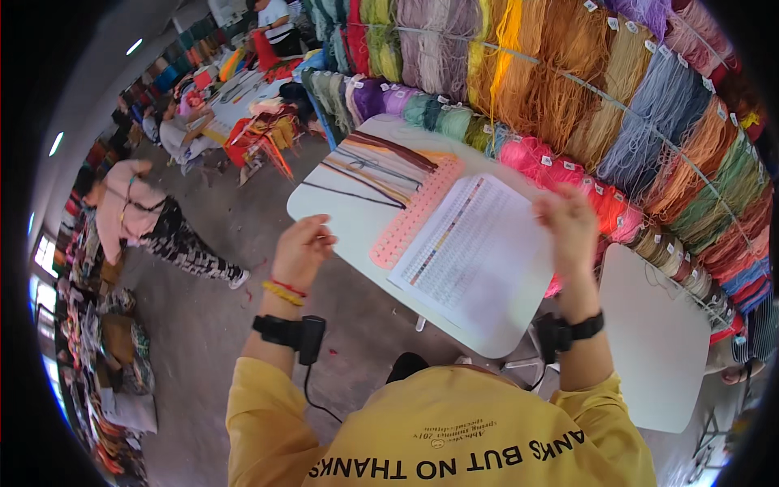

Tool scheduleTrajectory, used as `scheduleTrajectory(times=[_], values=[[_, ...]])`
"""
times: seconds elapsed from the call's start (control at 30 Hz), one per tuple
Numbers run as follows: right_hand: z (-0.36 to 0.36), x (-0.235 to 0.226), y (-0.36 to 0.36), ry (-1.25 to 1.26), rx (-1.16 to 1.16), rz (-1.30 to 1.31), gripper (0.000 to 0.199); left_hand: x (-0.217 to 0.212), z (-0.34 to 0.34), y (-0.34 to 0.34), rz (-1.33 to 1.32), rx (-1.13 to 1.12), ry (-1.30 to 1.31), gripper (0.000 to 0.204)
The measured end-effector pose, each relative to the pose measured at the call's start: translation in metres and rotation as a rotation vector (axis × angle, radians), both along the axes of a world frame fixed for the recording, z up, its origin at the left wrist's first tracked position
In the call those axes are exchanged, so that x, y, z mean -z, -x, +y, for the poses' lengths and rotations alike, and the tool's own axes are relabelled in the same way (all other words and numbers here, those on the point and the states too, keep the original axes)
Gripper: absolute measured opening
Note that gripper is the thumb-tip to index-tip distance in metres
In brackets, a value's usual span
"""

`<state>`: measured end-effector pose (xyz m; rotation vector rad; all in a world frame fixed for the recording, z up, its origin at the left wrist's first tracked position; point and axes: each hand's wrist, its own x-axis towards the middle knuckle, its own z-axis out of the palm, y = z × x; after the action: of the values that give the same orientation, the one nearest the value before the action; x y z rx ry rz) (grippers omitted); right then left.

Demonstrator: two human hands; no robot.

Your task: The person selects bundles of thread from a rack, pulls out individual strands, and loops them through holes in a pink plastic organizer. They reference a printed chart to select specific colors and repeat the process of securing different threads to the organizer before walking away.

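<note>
My left hand [305, 246] is raised by the left edge of a white table [324, 199], its fingers curled together. Whatever they may pinch is too small to make out. Above the table's right part is my right hand [565, 223], bent at the fingers and smeared by motion. Between the hands lies a printed paper sheet [479, 243] with a narrow column of coloured cells. Along its left side runs a pink perforated strip [418, 211]. Hanks of thread [377, 166] in brown, orange, cream and black stretch from the strip across the tabletop.
Dense rows of coloured yarn hanks [560, 81] hang behind and to the right. A second white table [657, 341] stands at right. A person in pink [130, 207] bends over at left; others work around a far table [243, 97]. Piled goods [122, 349] line the left wall.
</note>
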<state>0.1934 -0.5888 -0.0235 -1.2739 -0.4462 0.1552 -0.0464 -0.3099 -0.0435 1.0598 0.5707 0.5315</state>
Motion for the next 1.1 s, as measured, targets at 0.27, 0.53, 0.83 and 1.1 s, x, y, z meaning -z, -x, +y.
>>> scheduleTrajectory(times=[0.27,0.53,0.83,1.1], values=[[0.127,0.065,0.051,0.316,-0.226,0.244,0.013,0.066,0.040,-0.096,0.336,0.511,0.060,0.017],[0.177,0.098,0.072,0.715,0.067,-0.101,0.012,0.063,0.061,-0.123,0.440,0.810,0.071,0.021],[0.187,0.102,0.081,0.839,0.274,-0.304,0.010,0.065,0.063,-0.131,0.441,0.882,0.008,0.010],[0.188,0.099,0.086,0.883,0.335,-0.531,0.008,0.066,0.059,-0.140,0.366,0.849,-0.031,0.011]])
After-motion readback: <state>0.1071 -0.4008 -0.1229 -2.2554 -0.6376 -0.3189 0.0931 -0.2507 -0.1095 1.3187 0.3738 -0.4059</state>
